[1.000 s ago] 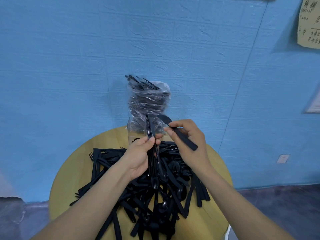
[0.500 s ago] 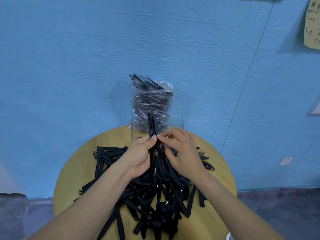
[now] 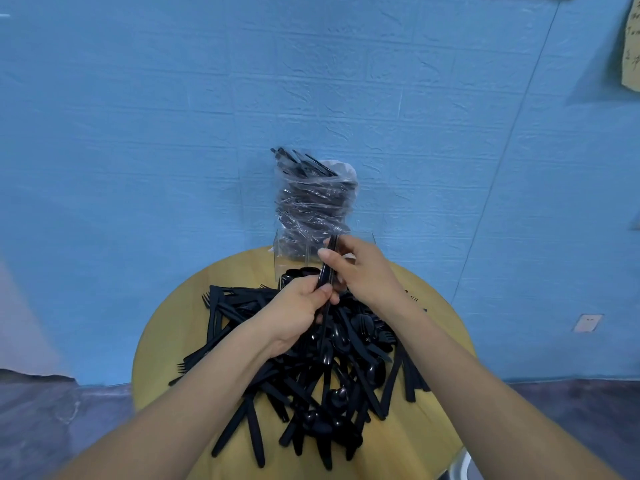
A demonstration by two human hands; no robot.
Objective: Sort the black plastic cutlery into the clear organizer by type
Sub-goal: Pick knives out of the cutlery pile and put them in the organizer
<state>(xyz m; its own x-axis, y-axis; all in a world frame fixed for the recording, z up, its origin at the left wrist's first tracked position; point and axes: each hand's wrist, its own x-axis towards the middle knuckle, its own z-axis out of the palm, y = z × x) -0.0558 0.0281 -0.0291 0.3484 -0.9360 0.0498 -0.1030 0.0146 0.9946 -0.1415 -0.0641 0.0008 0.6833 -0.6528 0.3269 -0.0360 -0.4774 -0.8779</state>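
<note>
Right now we see both hands meeting above the heap; the left hand [image 3: 300, 308] curls its fingers and thumb around the lower part of a thin bundle of black cutlery [image 3: 328, 268], and the right hand [image 3: 360, 268] pinches the same bundle higher up, thumb on the near side and fingers wrapped behind; the bundle stands nearly upright, its top just in front of the clear organizer [image 3: 291, 258]; which type of piece it is, we cannot tell, since the ends are edge-on or hidden. Below the hands, the pile of loose cutlery [image 3: 311, 375] sprawls over the round wooden table [image 3: 166, 341]; forks, spoons and knives lie crossed in every direction, with fork tines poking out at the left edge. At the far side of the table the organizer sits against the blue wall [image 3: 138, 133]; a plastic bag of cutlery [image 3: 313, 206] stands upright in its left part, handles sticking out of the top. A paper note [image 3: 632, 46] hangs at the upper right, and a wall socket [image 3: 587, 322] sits low on the right.
</note>
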